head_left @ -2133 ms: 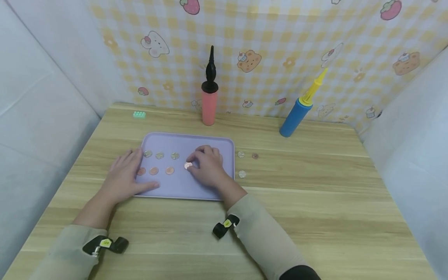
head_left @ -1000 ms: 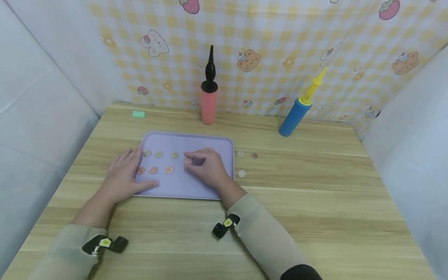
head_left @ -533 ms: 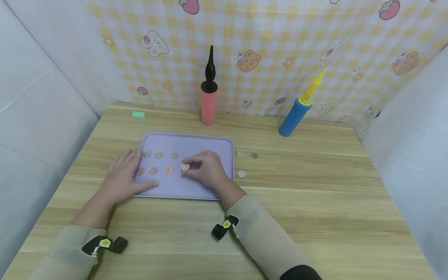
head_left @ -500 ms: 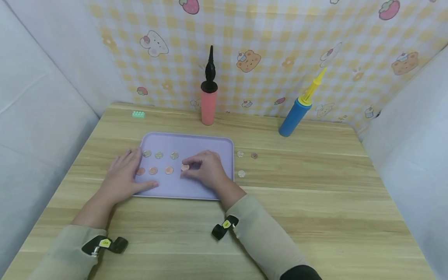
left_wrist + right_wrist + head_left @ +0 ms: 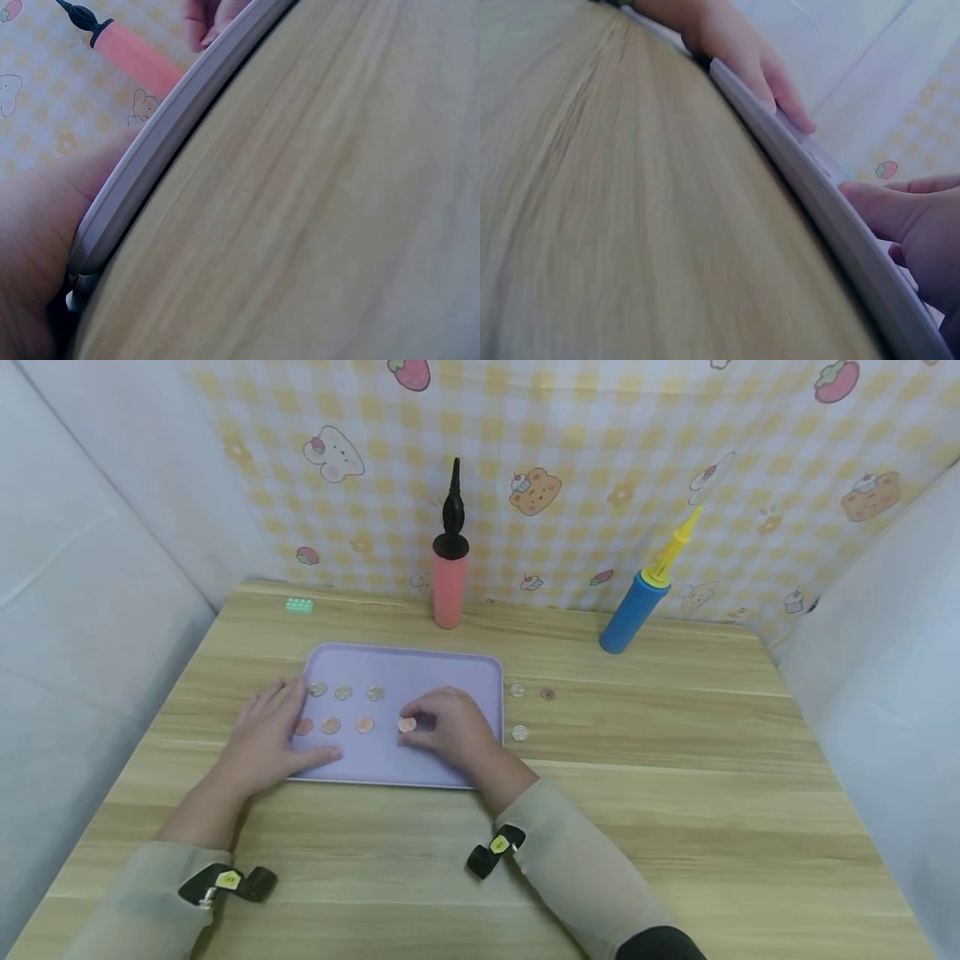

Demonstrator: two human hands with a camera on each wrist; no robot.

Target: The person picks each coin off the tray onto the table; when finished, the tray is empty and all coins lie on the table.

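Observation:
A lilac tray (image 5: 442,768) lies on the wooden table, with two rows of coins on it. Silvery coins (image 5: 342,692) make up the back row and copper coins (image 5: 331,726) the front row. My left hand (image 5: 262,739) rests spread over the tray's left edge, thumb along its front part. At the right end of the front row, my right hand (image 5: 453,727) has thumb and index finger around the edges of one copper coin (image 5: 407,725), low over the tray. The right wrist view shows the right hand (image 5: 922,232) above the tray rim; the coin is hidden there.
Right of the tray lie two silvery coins (image 5: 517,691) and a smaller brown coin (image 5: 547,694). Behind stand a pink hand pump (image 5: 449,593) and a tilted blue-and-yellow pump (image 5: 633,614). A mint toy brick (image 5: 299,605) sits at the back left.
My right hand has turned the coin between its fingers, brought it down in line with the front row, and shifted slightly right. The left hand has stayed in place.

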